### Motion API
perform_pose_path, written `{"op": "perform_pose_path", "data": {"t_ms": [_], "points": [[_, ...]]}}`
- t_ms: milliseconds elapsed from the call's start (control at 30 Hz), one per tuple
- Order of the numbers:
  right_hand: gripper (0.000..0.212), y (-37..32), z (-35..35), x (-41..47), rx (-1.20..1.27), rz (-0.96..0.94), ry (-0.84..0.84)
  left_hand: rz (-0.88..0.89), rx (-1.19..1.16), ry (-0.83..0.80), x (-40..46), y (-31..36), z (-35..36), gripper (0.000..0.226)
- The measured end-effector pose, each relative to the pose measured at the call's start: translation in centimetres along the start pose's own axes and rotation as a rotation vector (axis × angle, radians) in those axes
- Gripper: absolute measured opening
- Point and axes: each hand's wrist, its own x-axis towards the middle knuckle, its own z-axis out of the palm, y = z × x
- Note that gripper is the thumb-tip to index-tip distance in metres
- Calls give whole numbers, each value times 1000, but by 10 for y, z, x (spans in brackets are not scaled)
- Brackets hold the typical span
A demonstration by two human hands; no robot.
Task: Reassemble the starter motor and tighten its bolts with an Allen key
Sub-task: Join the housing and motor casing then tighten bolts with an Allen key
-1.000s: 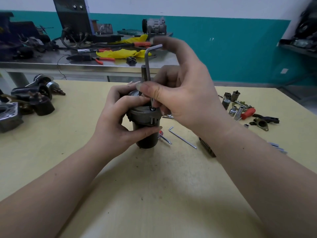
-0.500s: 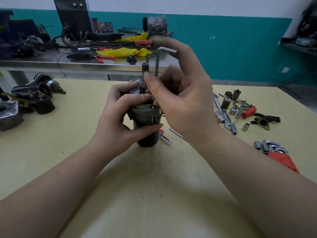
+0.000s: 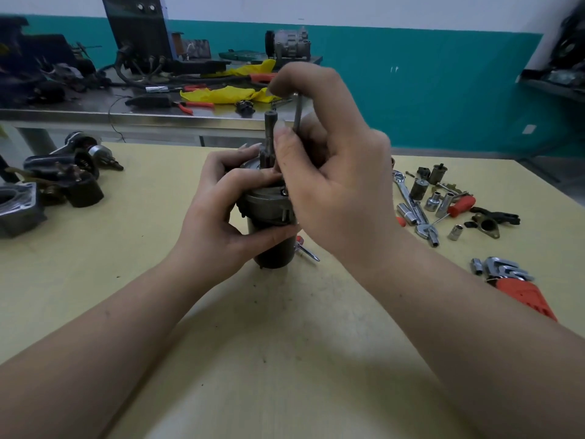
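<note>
Presently, with the starter motor [image 3: 272, 223] upright on the counter [image 3: 285, 343] and gripped by the left hand [image 3: 218, 217], the right hand [image 3: 332, 182] pinches the Allen key [image 3: 297, 112] in a top bolt, tightening apparently unfinished.

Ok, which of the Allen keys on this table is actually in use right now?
The Allen key standing upright in the right hand, tip down at the motor. The other keys sit bundled in their red holder, untouched.

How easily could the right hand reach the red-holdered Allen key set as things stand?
Probably yes, but not at once: the right hand is pinching the Allen key at the starter motor. The set lies uncovered on the table beside that forearm.
</note>
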Motion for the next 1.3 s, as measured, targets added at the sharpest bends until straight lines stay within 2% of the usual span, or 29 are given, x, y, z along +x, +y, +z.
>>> {"op": "perform_pose_path", "data": {"t_ms": [133,267,433,533,667,733,833,900,1033,1133,1233,1300], "points": [[11,-8,-14,14,246,152,-163,14,-15,9,-1,-3,1,59],[24,-11,-19,23,305,173,-155,5,-29,4,0,-4,1,61],[33,-14,-16,35,123,163,-106,41,15,4,0,-6,2,59],[36,-16,-6,35,-109,119,-49,77,31,0,-1,-7,5,59],[28,-16,2,32,-318,113,37,102,40,-3,-1,-9,7,64],[24,-12,0,30,-224,142,12,101,20,-1,0,-10,6,63],[30,-9,-13,28,110,218,-170,88,-17,6,1,-9,5,65],[30,-8,-20,26,220,245,-269,69,-25,6,2,-9,5,65],[20,-10,-34,32,244,118,-202,41,-15,-6,2,-7,4,59],[5,-10,-51,37,63,2,-258,-5,-49,-1,2,-1,5,63],[2,-3,-61,28,-193,26,-417,-51,-63,36,3,6,8,54],[4,2,-59,16,-265,68,-475,-48,-54,56,4,9,9,52]]}}
